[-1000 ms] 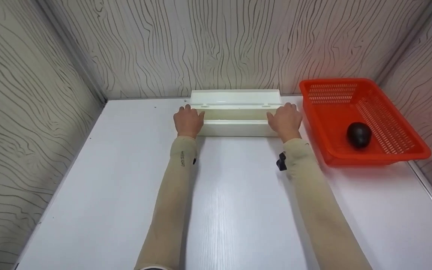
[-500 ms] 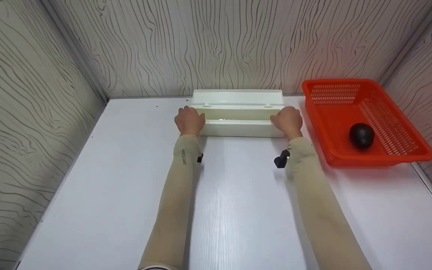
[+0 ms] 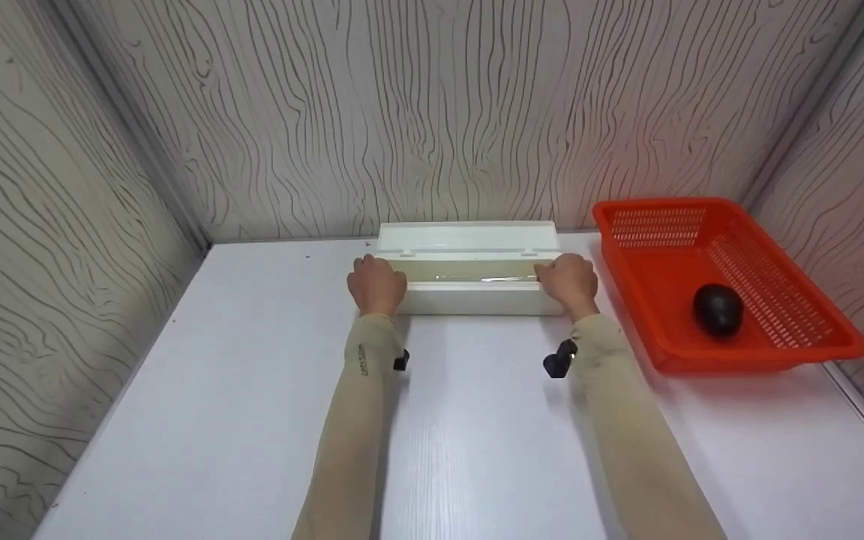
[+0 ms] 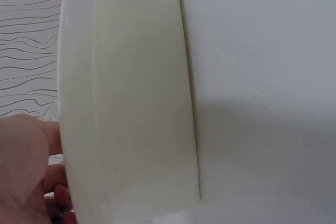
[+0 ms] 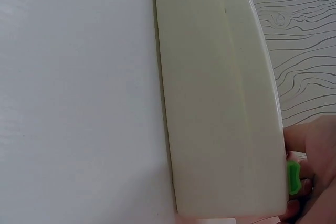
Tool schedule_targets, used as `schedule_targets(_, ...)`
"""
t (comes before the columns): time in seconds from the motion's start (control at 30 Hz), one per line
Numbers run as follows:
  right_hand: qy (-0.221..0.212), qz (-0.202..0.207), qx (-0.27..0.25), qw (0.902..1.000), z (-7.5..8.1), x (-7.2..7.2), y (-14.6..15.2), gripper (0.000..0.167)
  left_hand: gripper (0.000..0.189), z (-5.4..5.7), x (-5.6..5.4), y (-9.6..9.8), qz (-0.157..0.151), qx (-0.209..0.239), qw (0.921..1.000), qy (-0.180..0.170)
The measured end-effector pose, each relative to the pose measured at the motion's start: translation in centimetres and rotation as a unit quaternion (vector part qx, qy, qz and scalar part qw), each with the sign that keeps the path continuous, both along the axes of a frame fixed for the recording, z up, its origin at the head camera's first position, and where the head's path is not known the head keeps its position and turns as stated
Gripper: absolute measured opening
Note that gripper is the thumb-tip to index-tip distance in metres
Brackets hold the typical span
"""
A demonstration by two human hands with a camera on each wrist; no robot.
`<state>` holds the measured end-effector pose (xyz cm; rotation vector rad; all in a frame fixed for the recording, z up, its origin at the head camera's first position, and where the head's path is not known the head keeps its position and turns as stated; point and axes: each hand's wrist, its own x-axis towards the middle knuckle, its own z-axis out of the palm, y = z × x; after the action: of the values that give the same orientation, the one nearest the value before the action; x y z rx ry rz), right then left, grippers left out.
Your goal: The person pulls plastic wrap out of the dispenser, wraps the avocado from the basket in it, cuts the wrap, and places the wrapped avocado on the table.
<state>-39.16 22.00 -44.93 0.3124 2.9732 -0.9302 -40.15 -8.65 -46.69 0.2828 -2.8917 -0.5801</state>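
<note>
A long white plastic box (image 3: 477, 302) stands near the back wall, its lid (image 3: 469, 237) tipped back on the far side. A shiny strip of clear film (image 3: 507, 279) shows in its opening, between the hands. My left hand (image 3: 376, 286) is at the left end, fingers bent over it, pinching the film. My right hand (image 3: 570, 283) pinches the film at the other end, thumb over the opening. A small green plastic piece (image 5: 294, 177) shows beside its fingers in the right wrist view. In the left wrist view, something red (image 4: 63, 196) lies under the fingers; the box wall hides more.
To the right stands a red plastic basket (image 3: 661, 352) with slotted sides, holding a dark egg-shaped thing (image 3: 718, 310). The white table (image 3: 237, 420) meets wood-patterned walls (image 3: 432, 112) at the back and sides.
The head view has tilted, so everything sits lower in the picture. More of the clear film's shine shows across the opening, up to the right thumb. Both hands stay at the box's ends.
</note>
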Motion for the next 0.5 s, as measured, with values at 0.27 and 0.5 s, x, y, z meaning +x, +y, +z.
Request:
schedule_targets(0.27, 0.029, -0.019, -0.023, 0.9991, -0.25, 0.36, -0.3, 0.039, 0.03, -0.26, 0.16, -0.38, 0.0, 0.025, 0.999, 0.038)
schedule_targets(0.5, 0.0, -0.023, -0.069, 0.9974, -0.26, 0.36, -0.23, 0.039, 0.035, -0.23, 0.02, -0.88, -0.008, 0.071, 0.9967, 0.036)
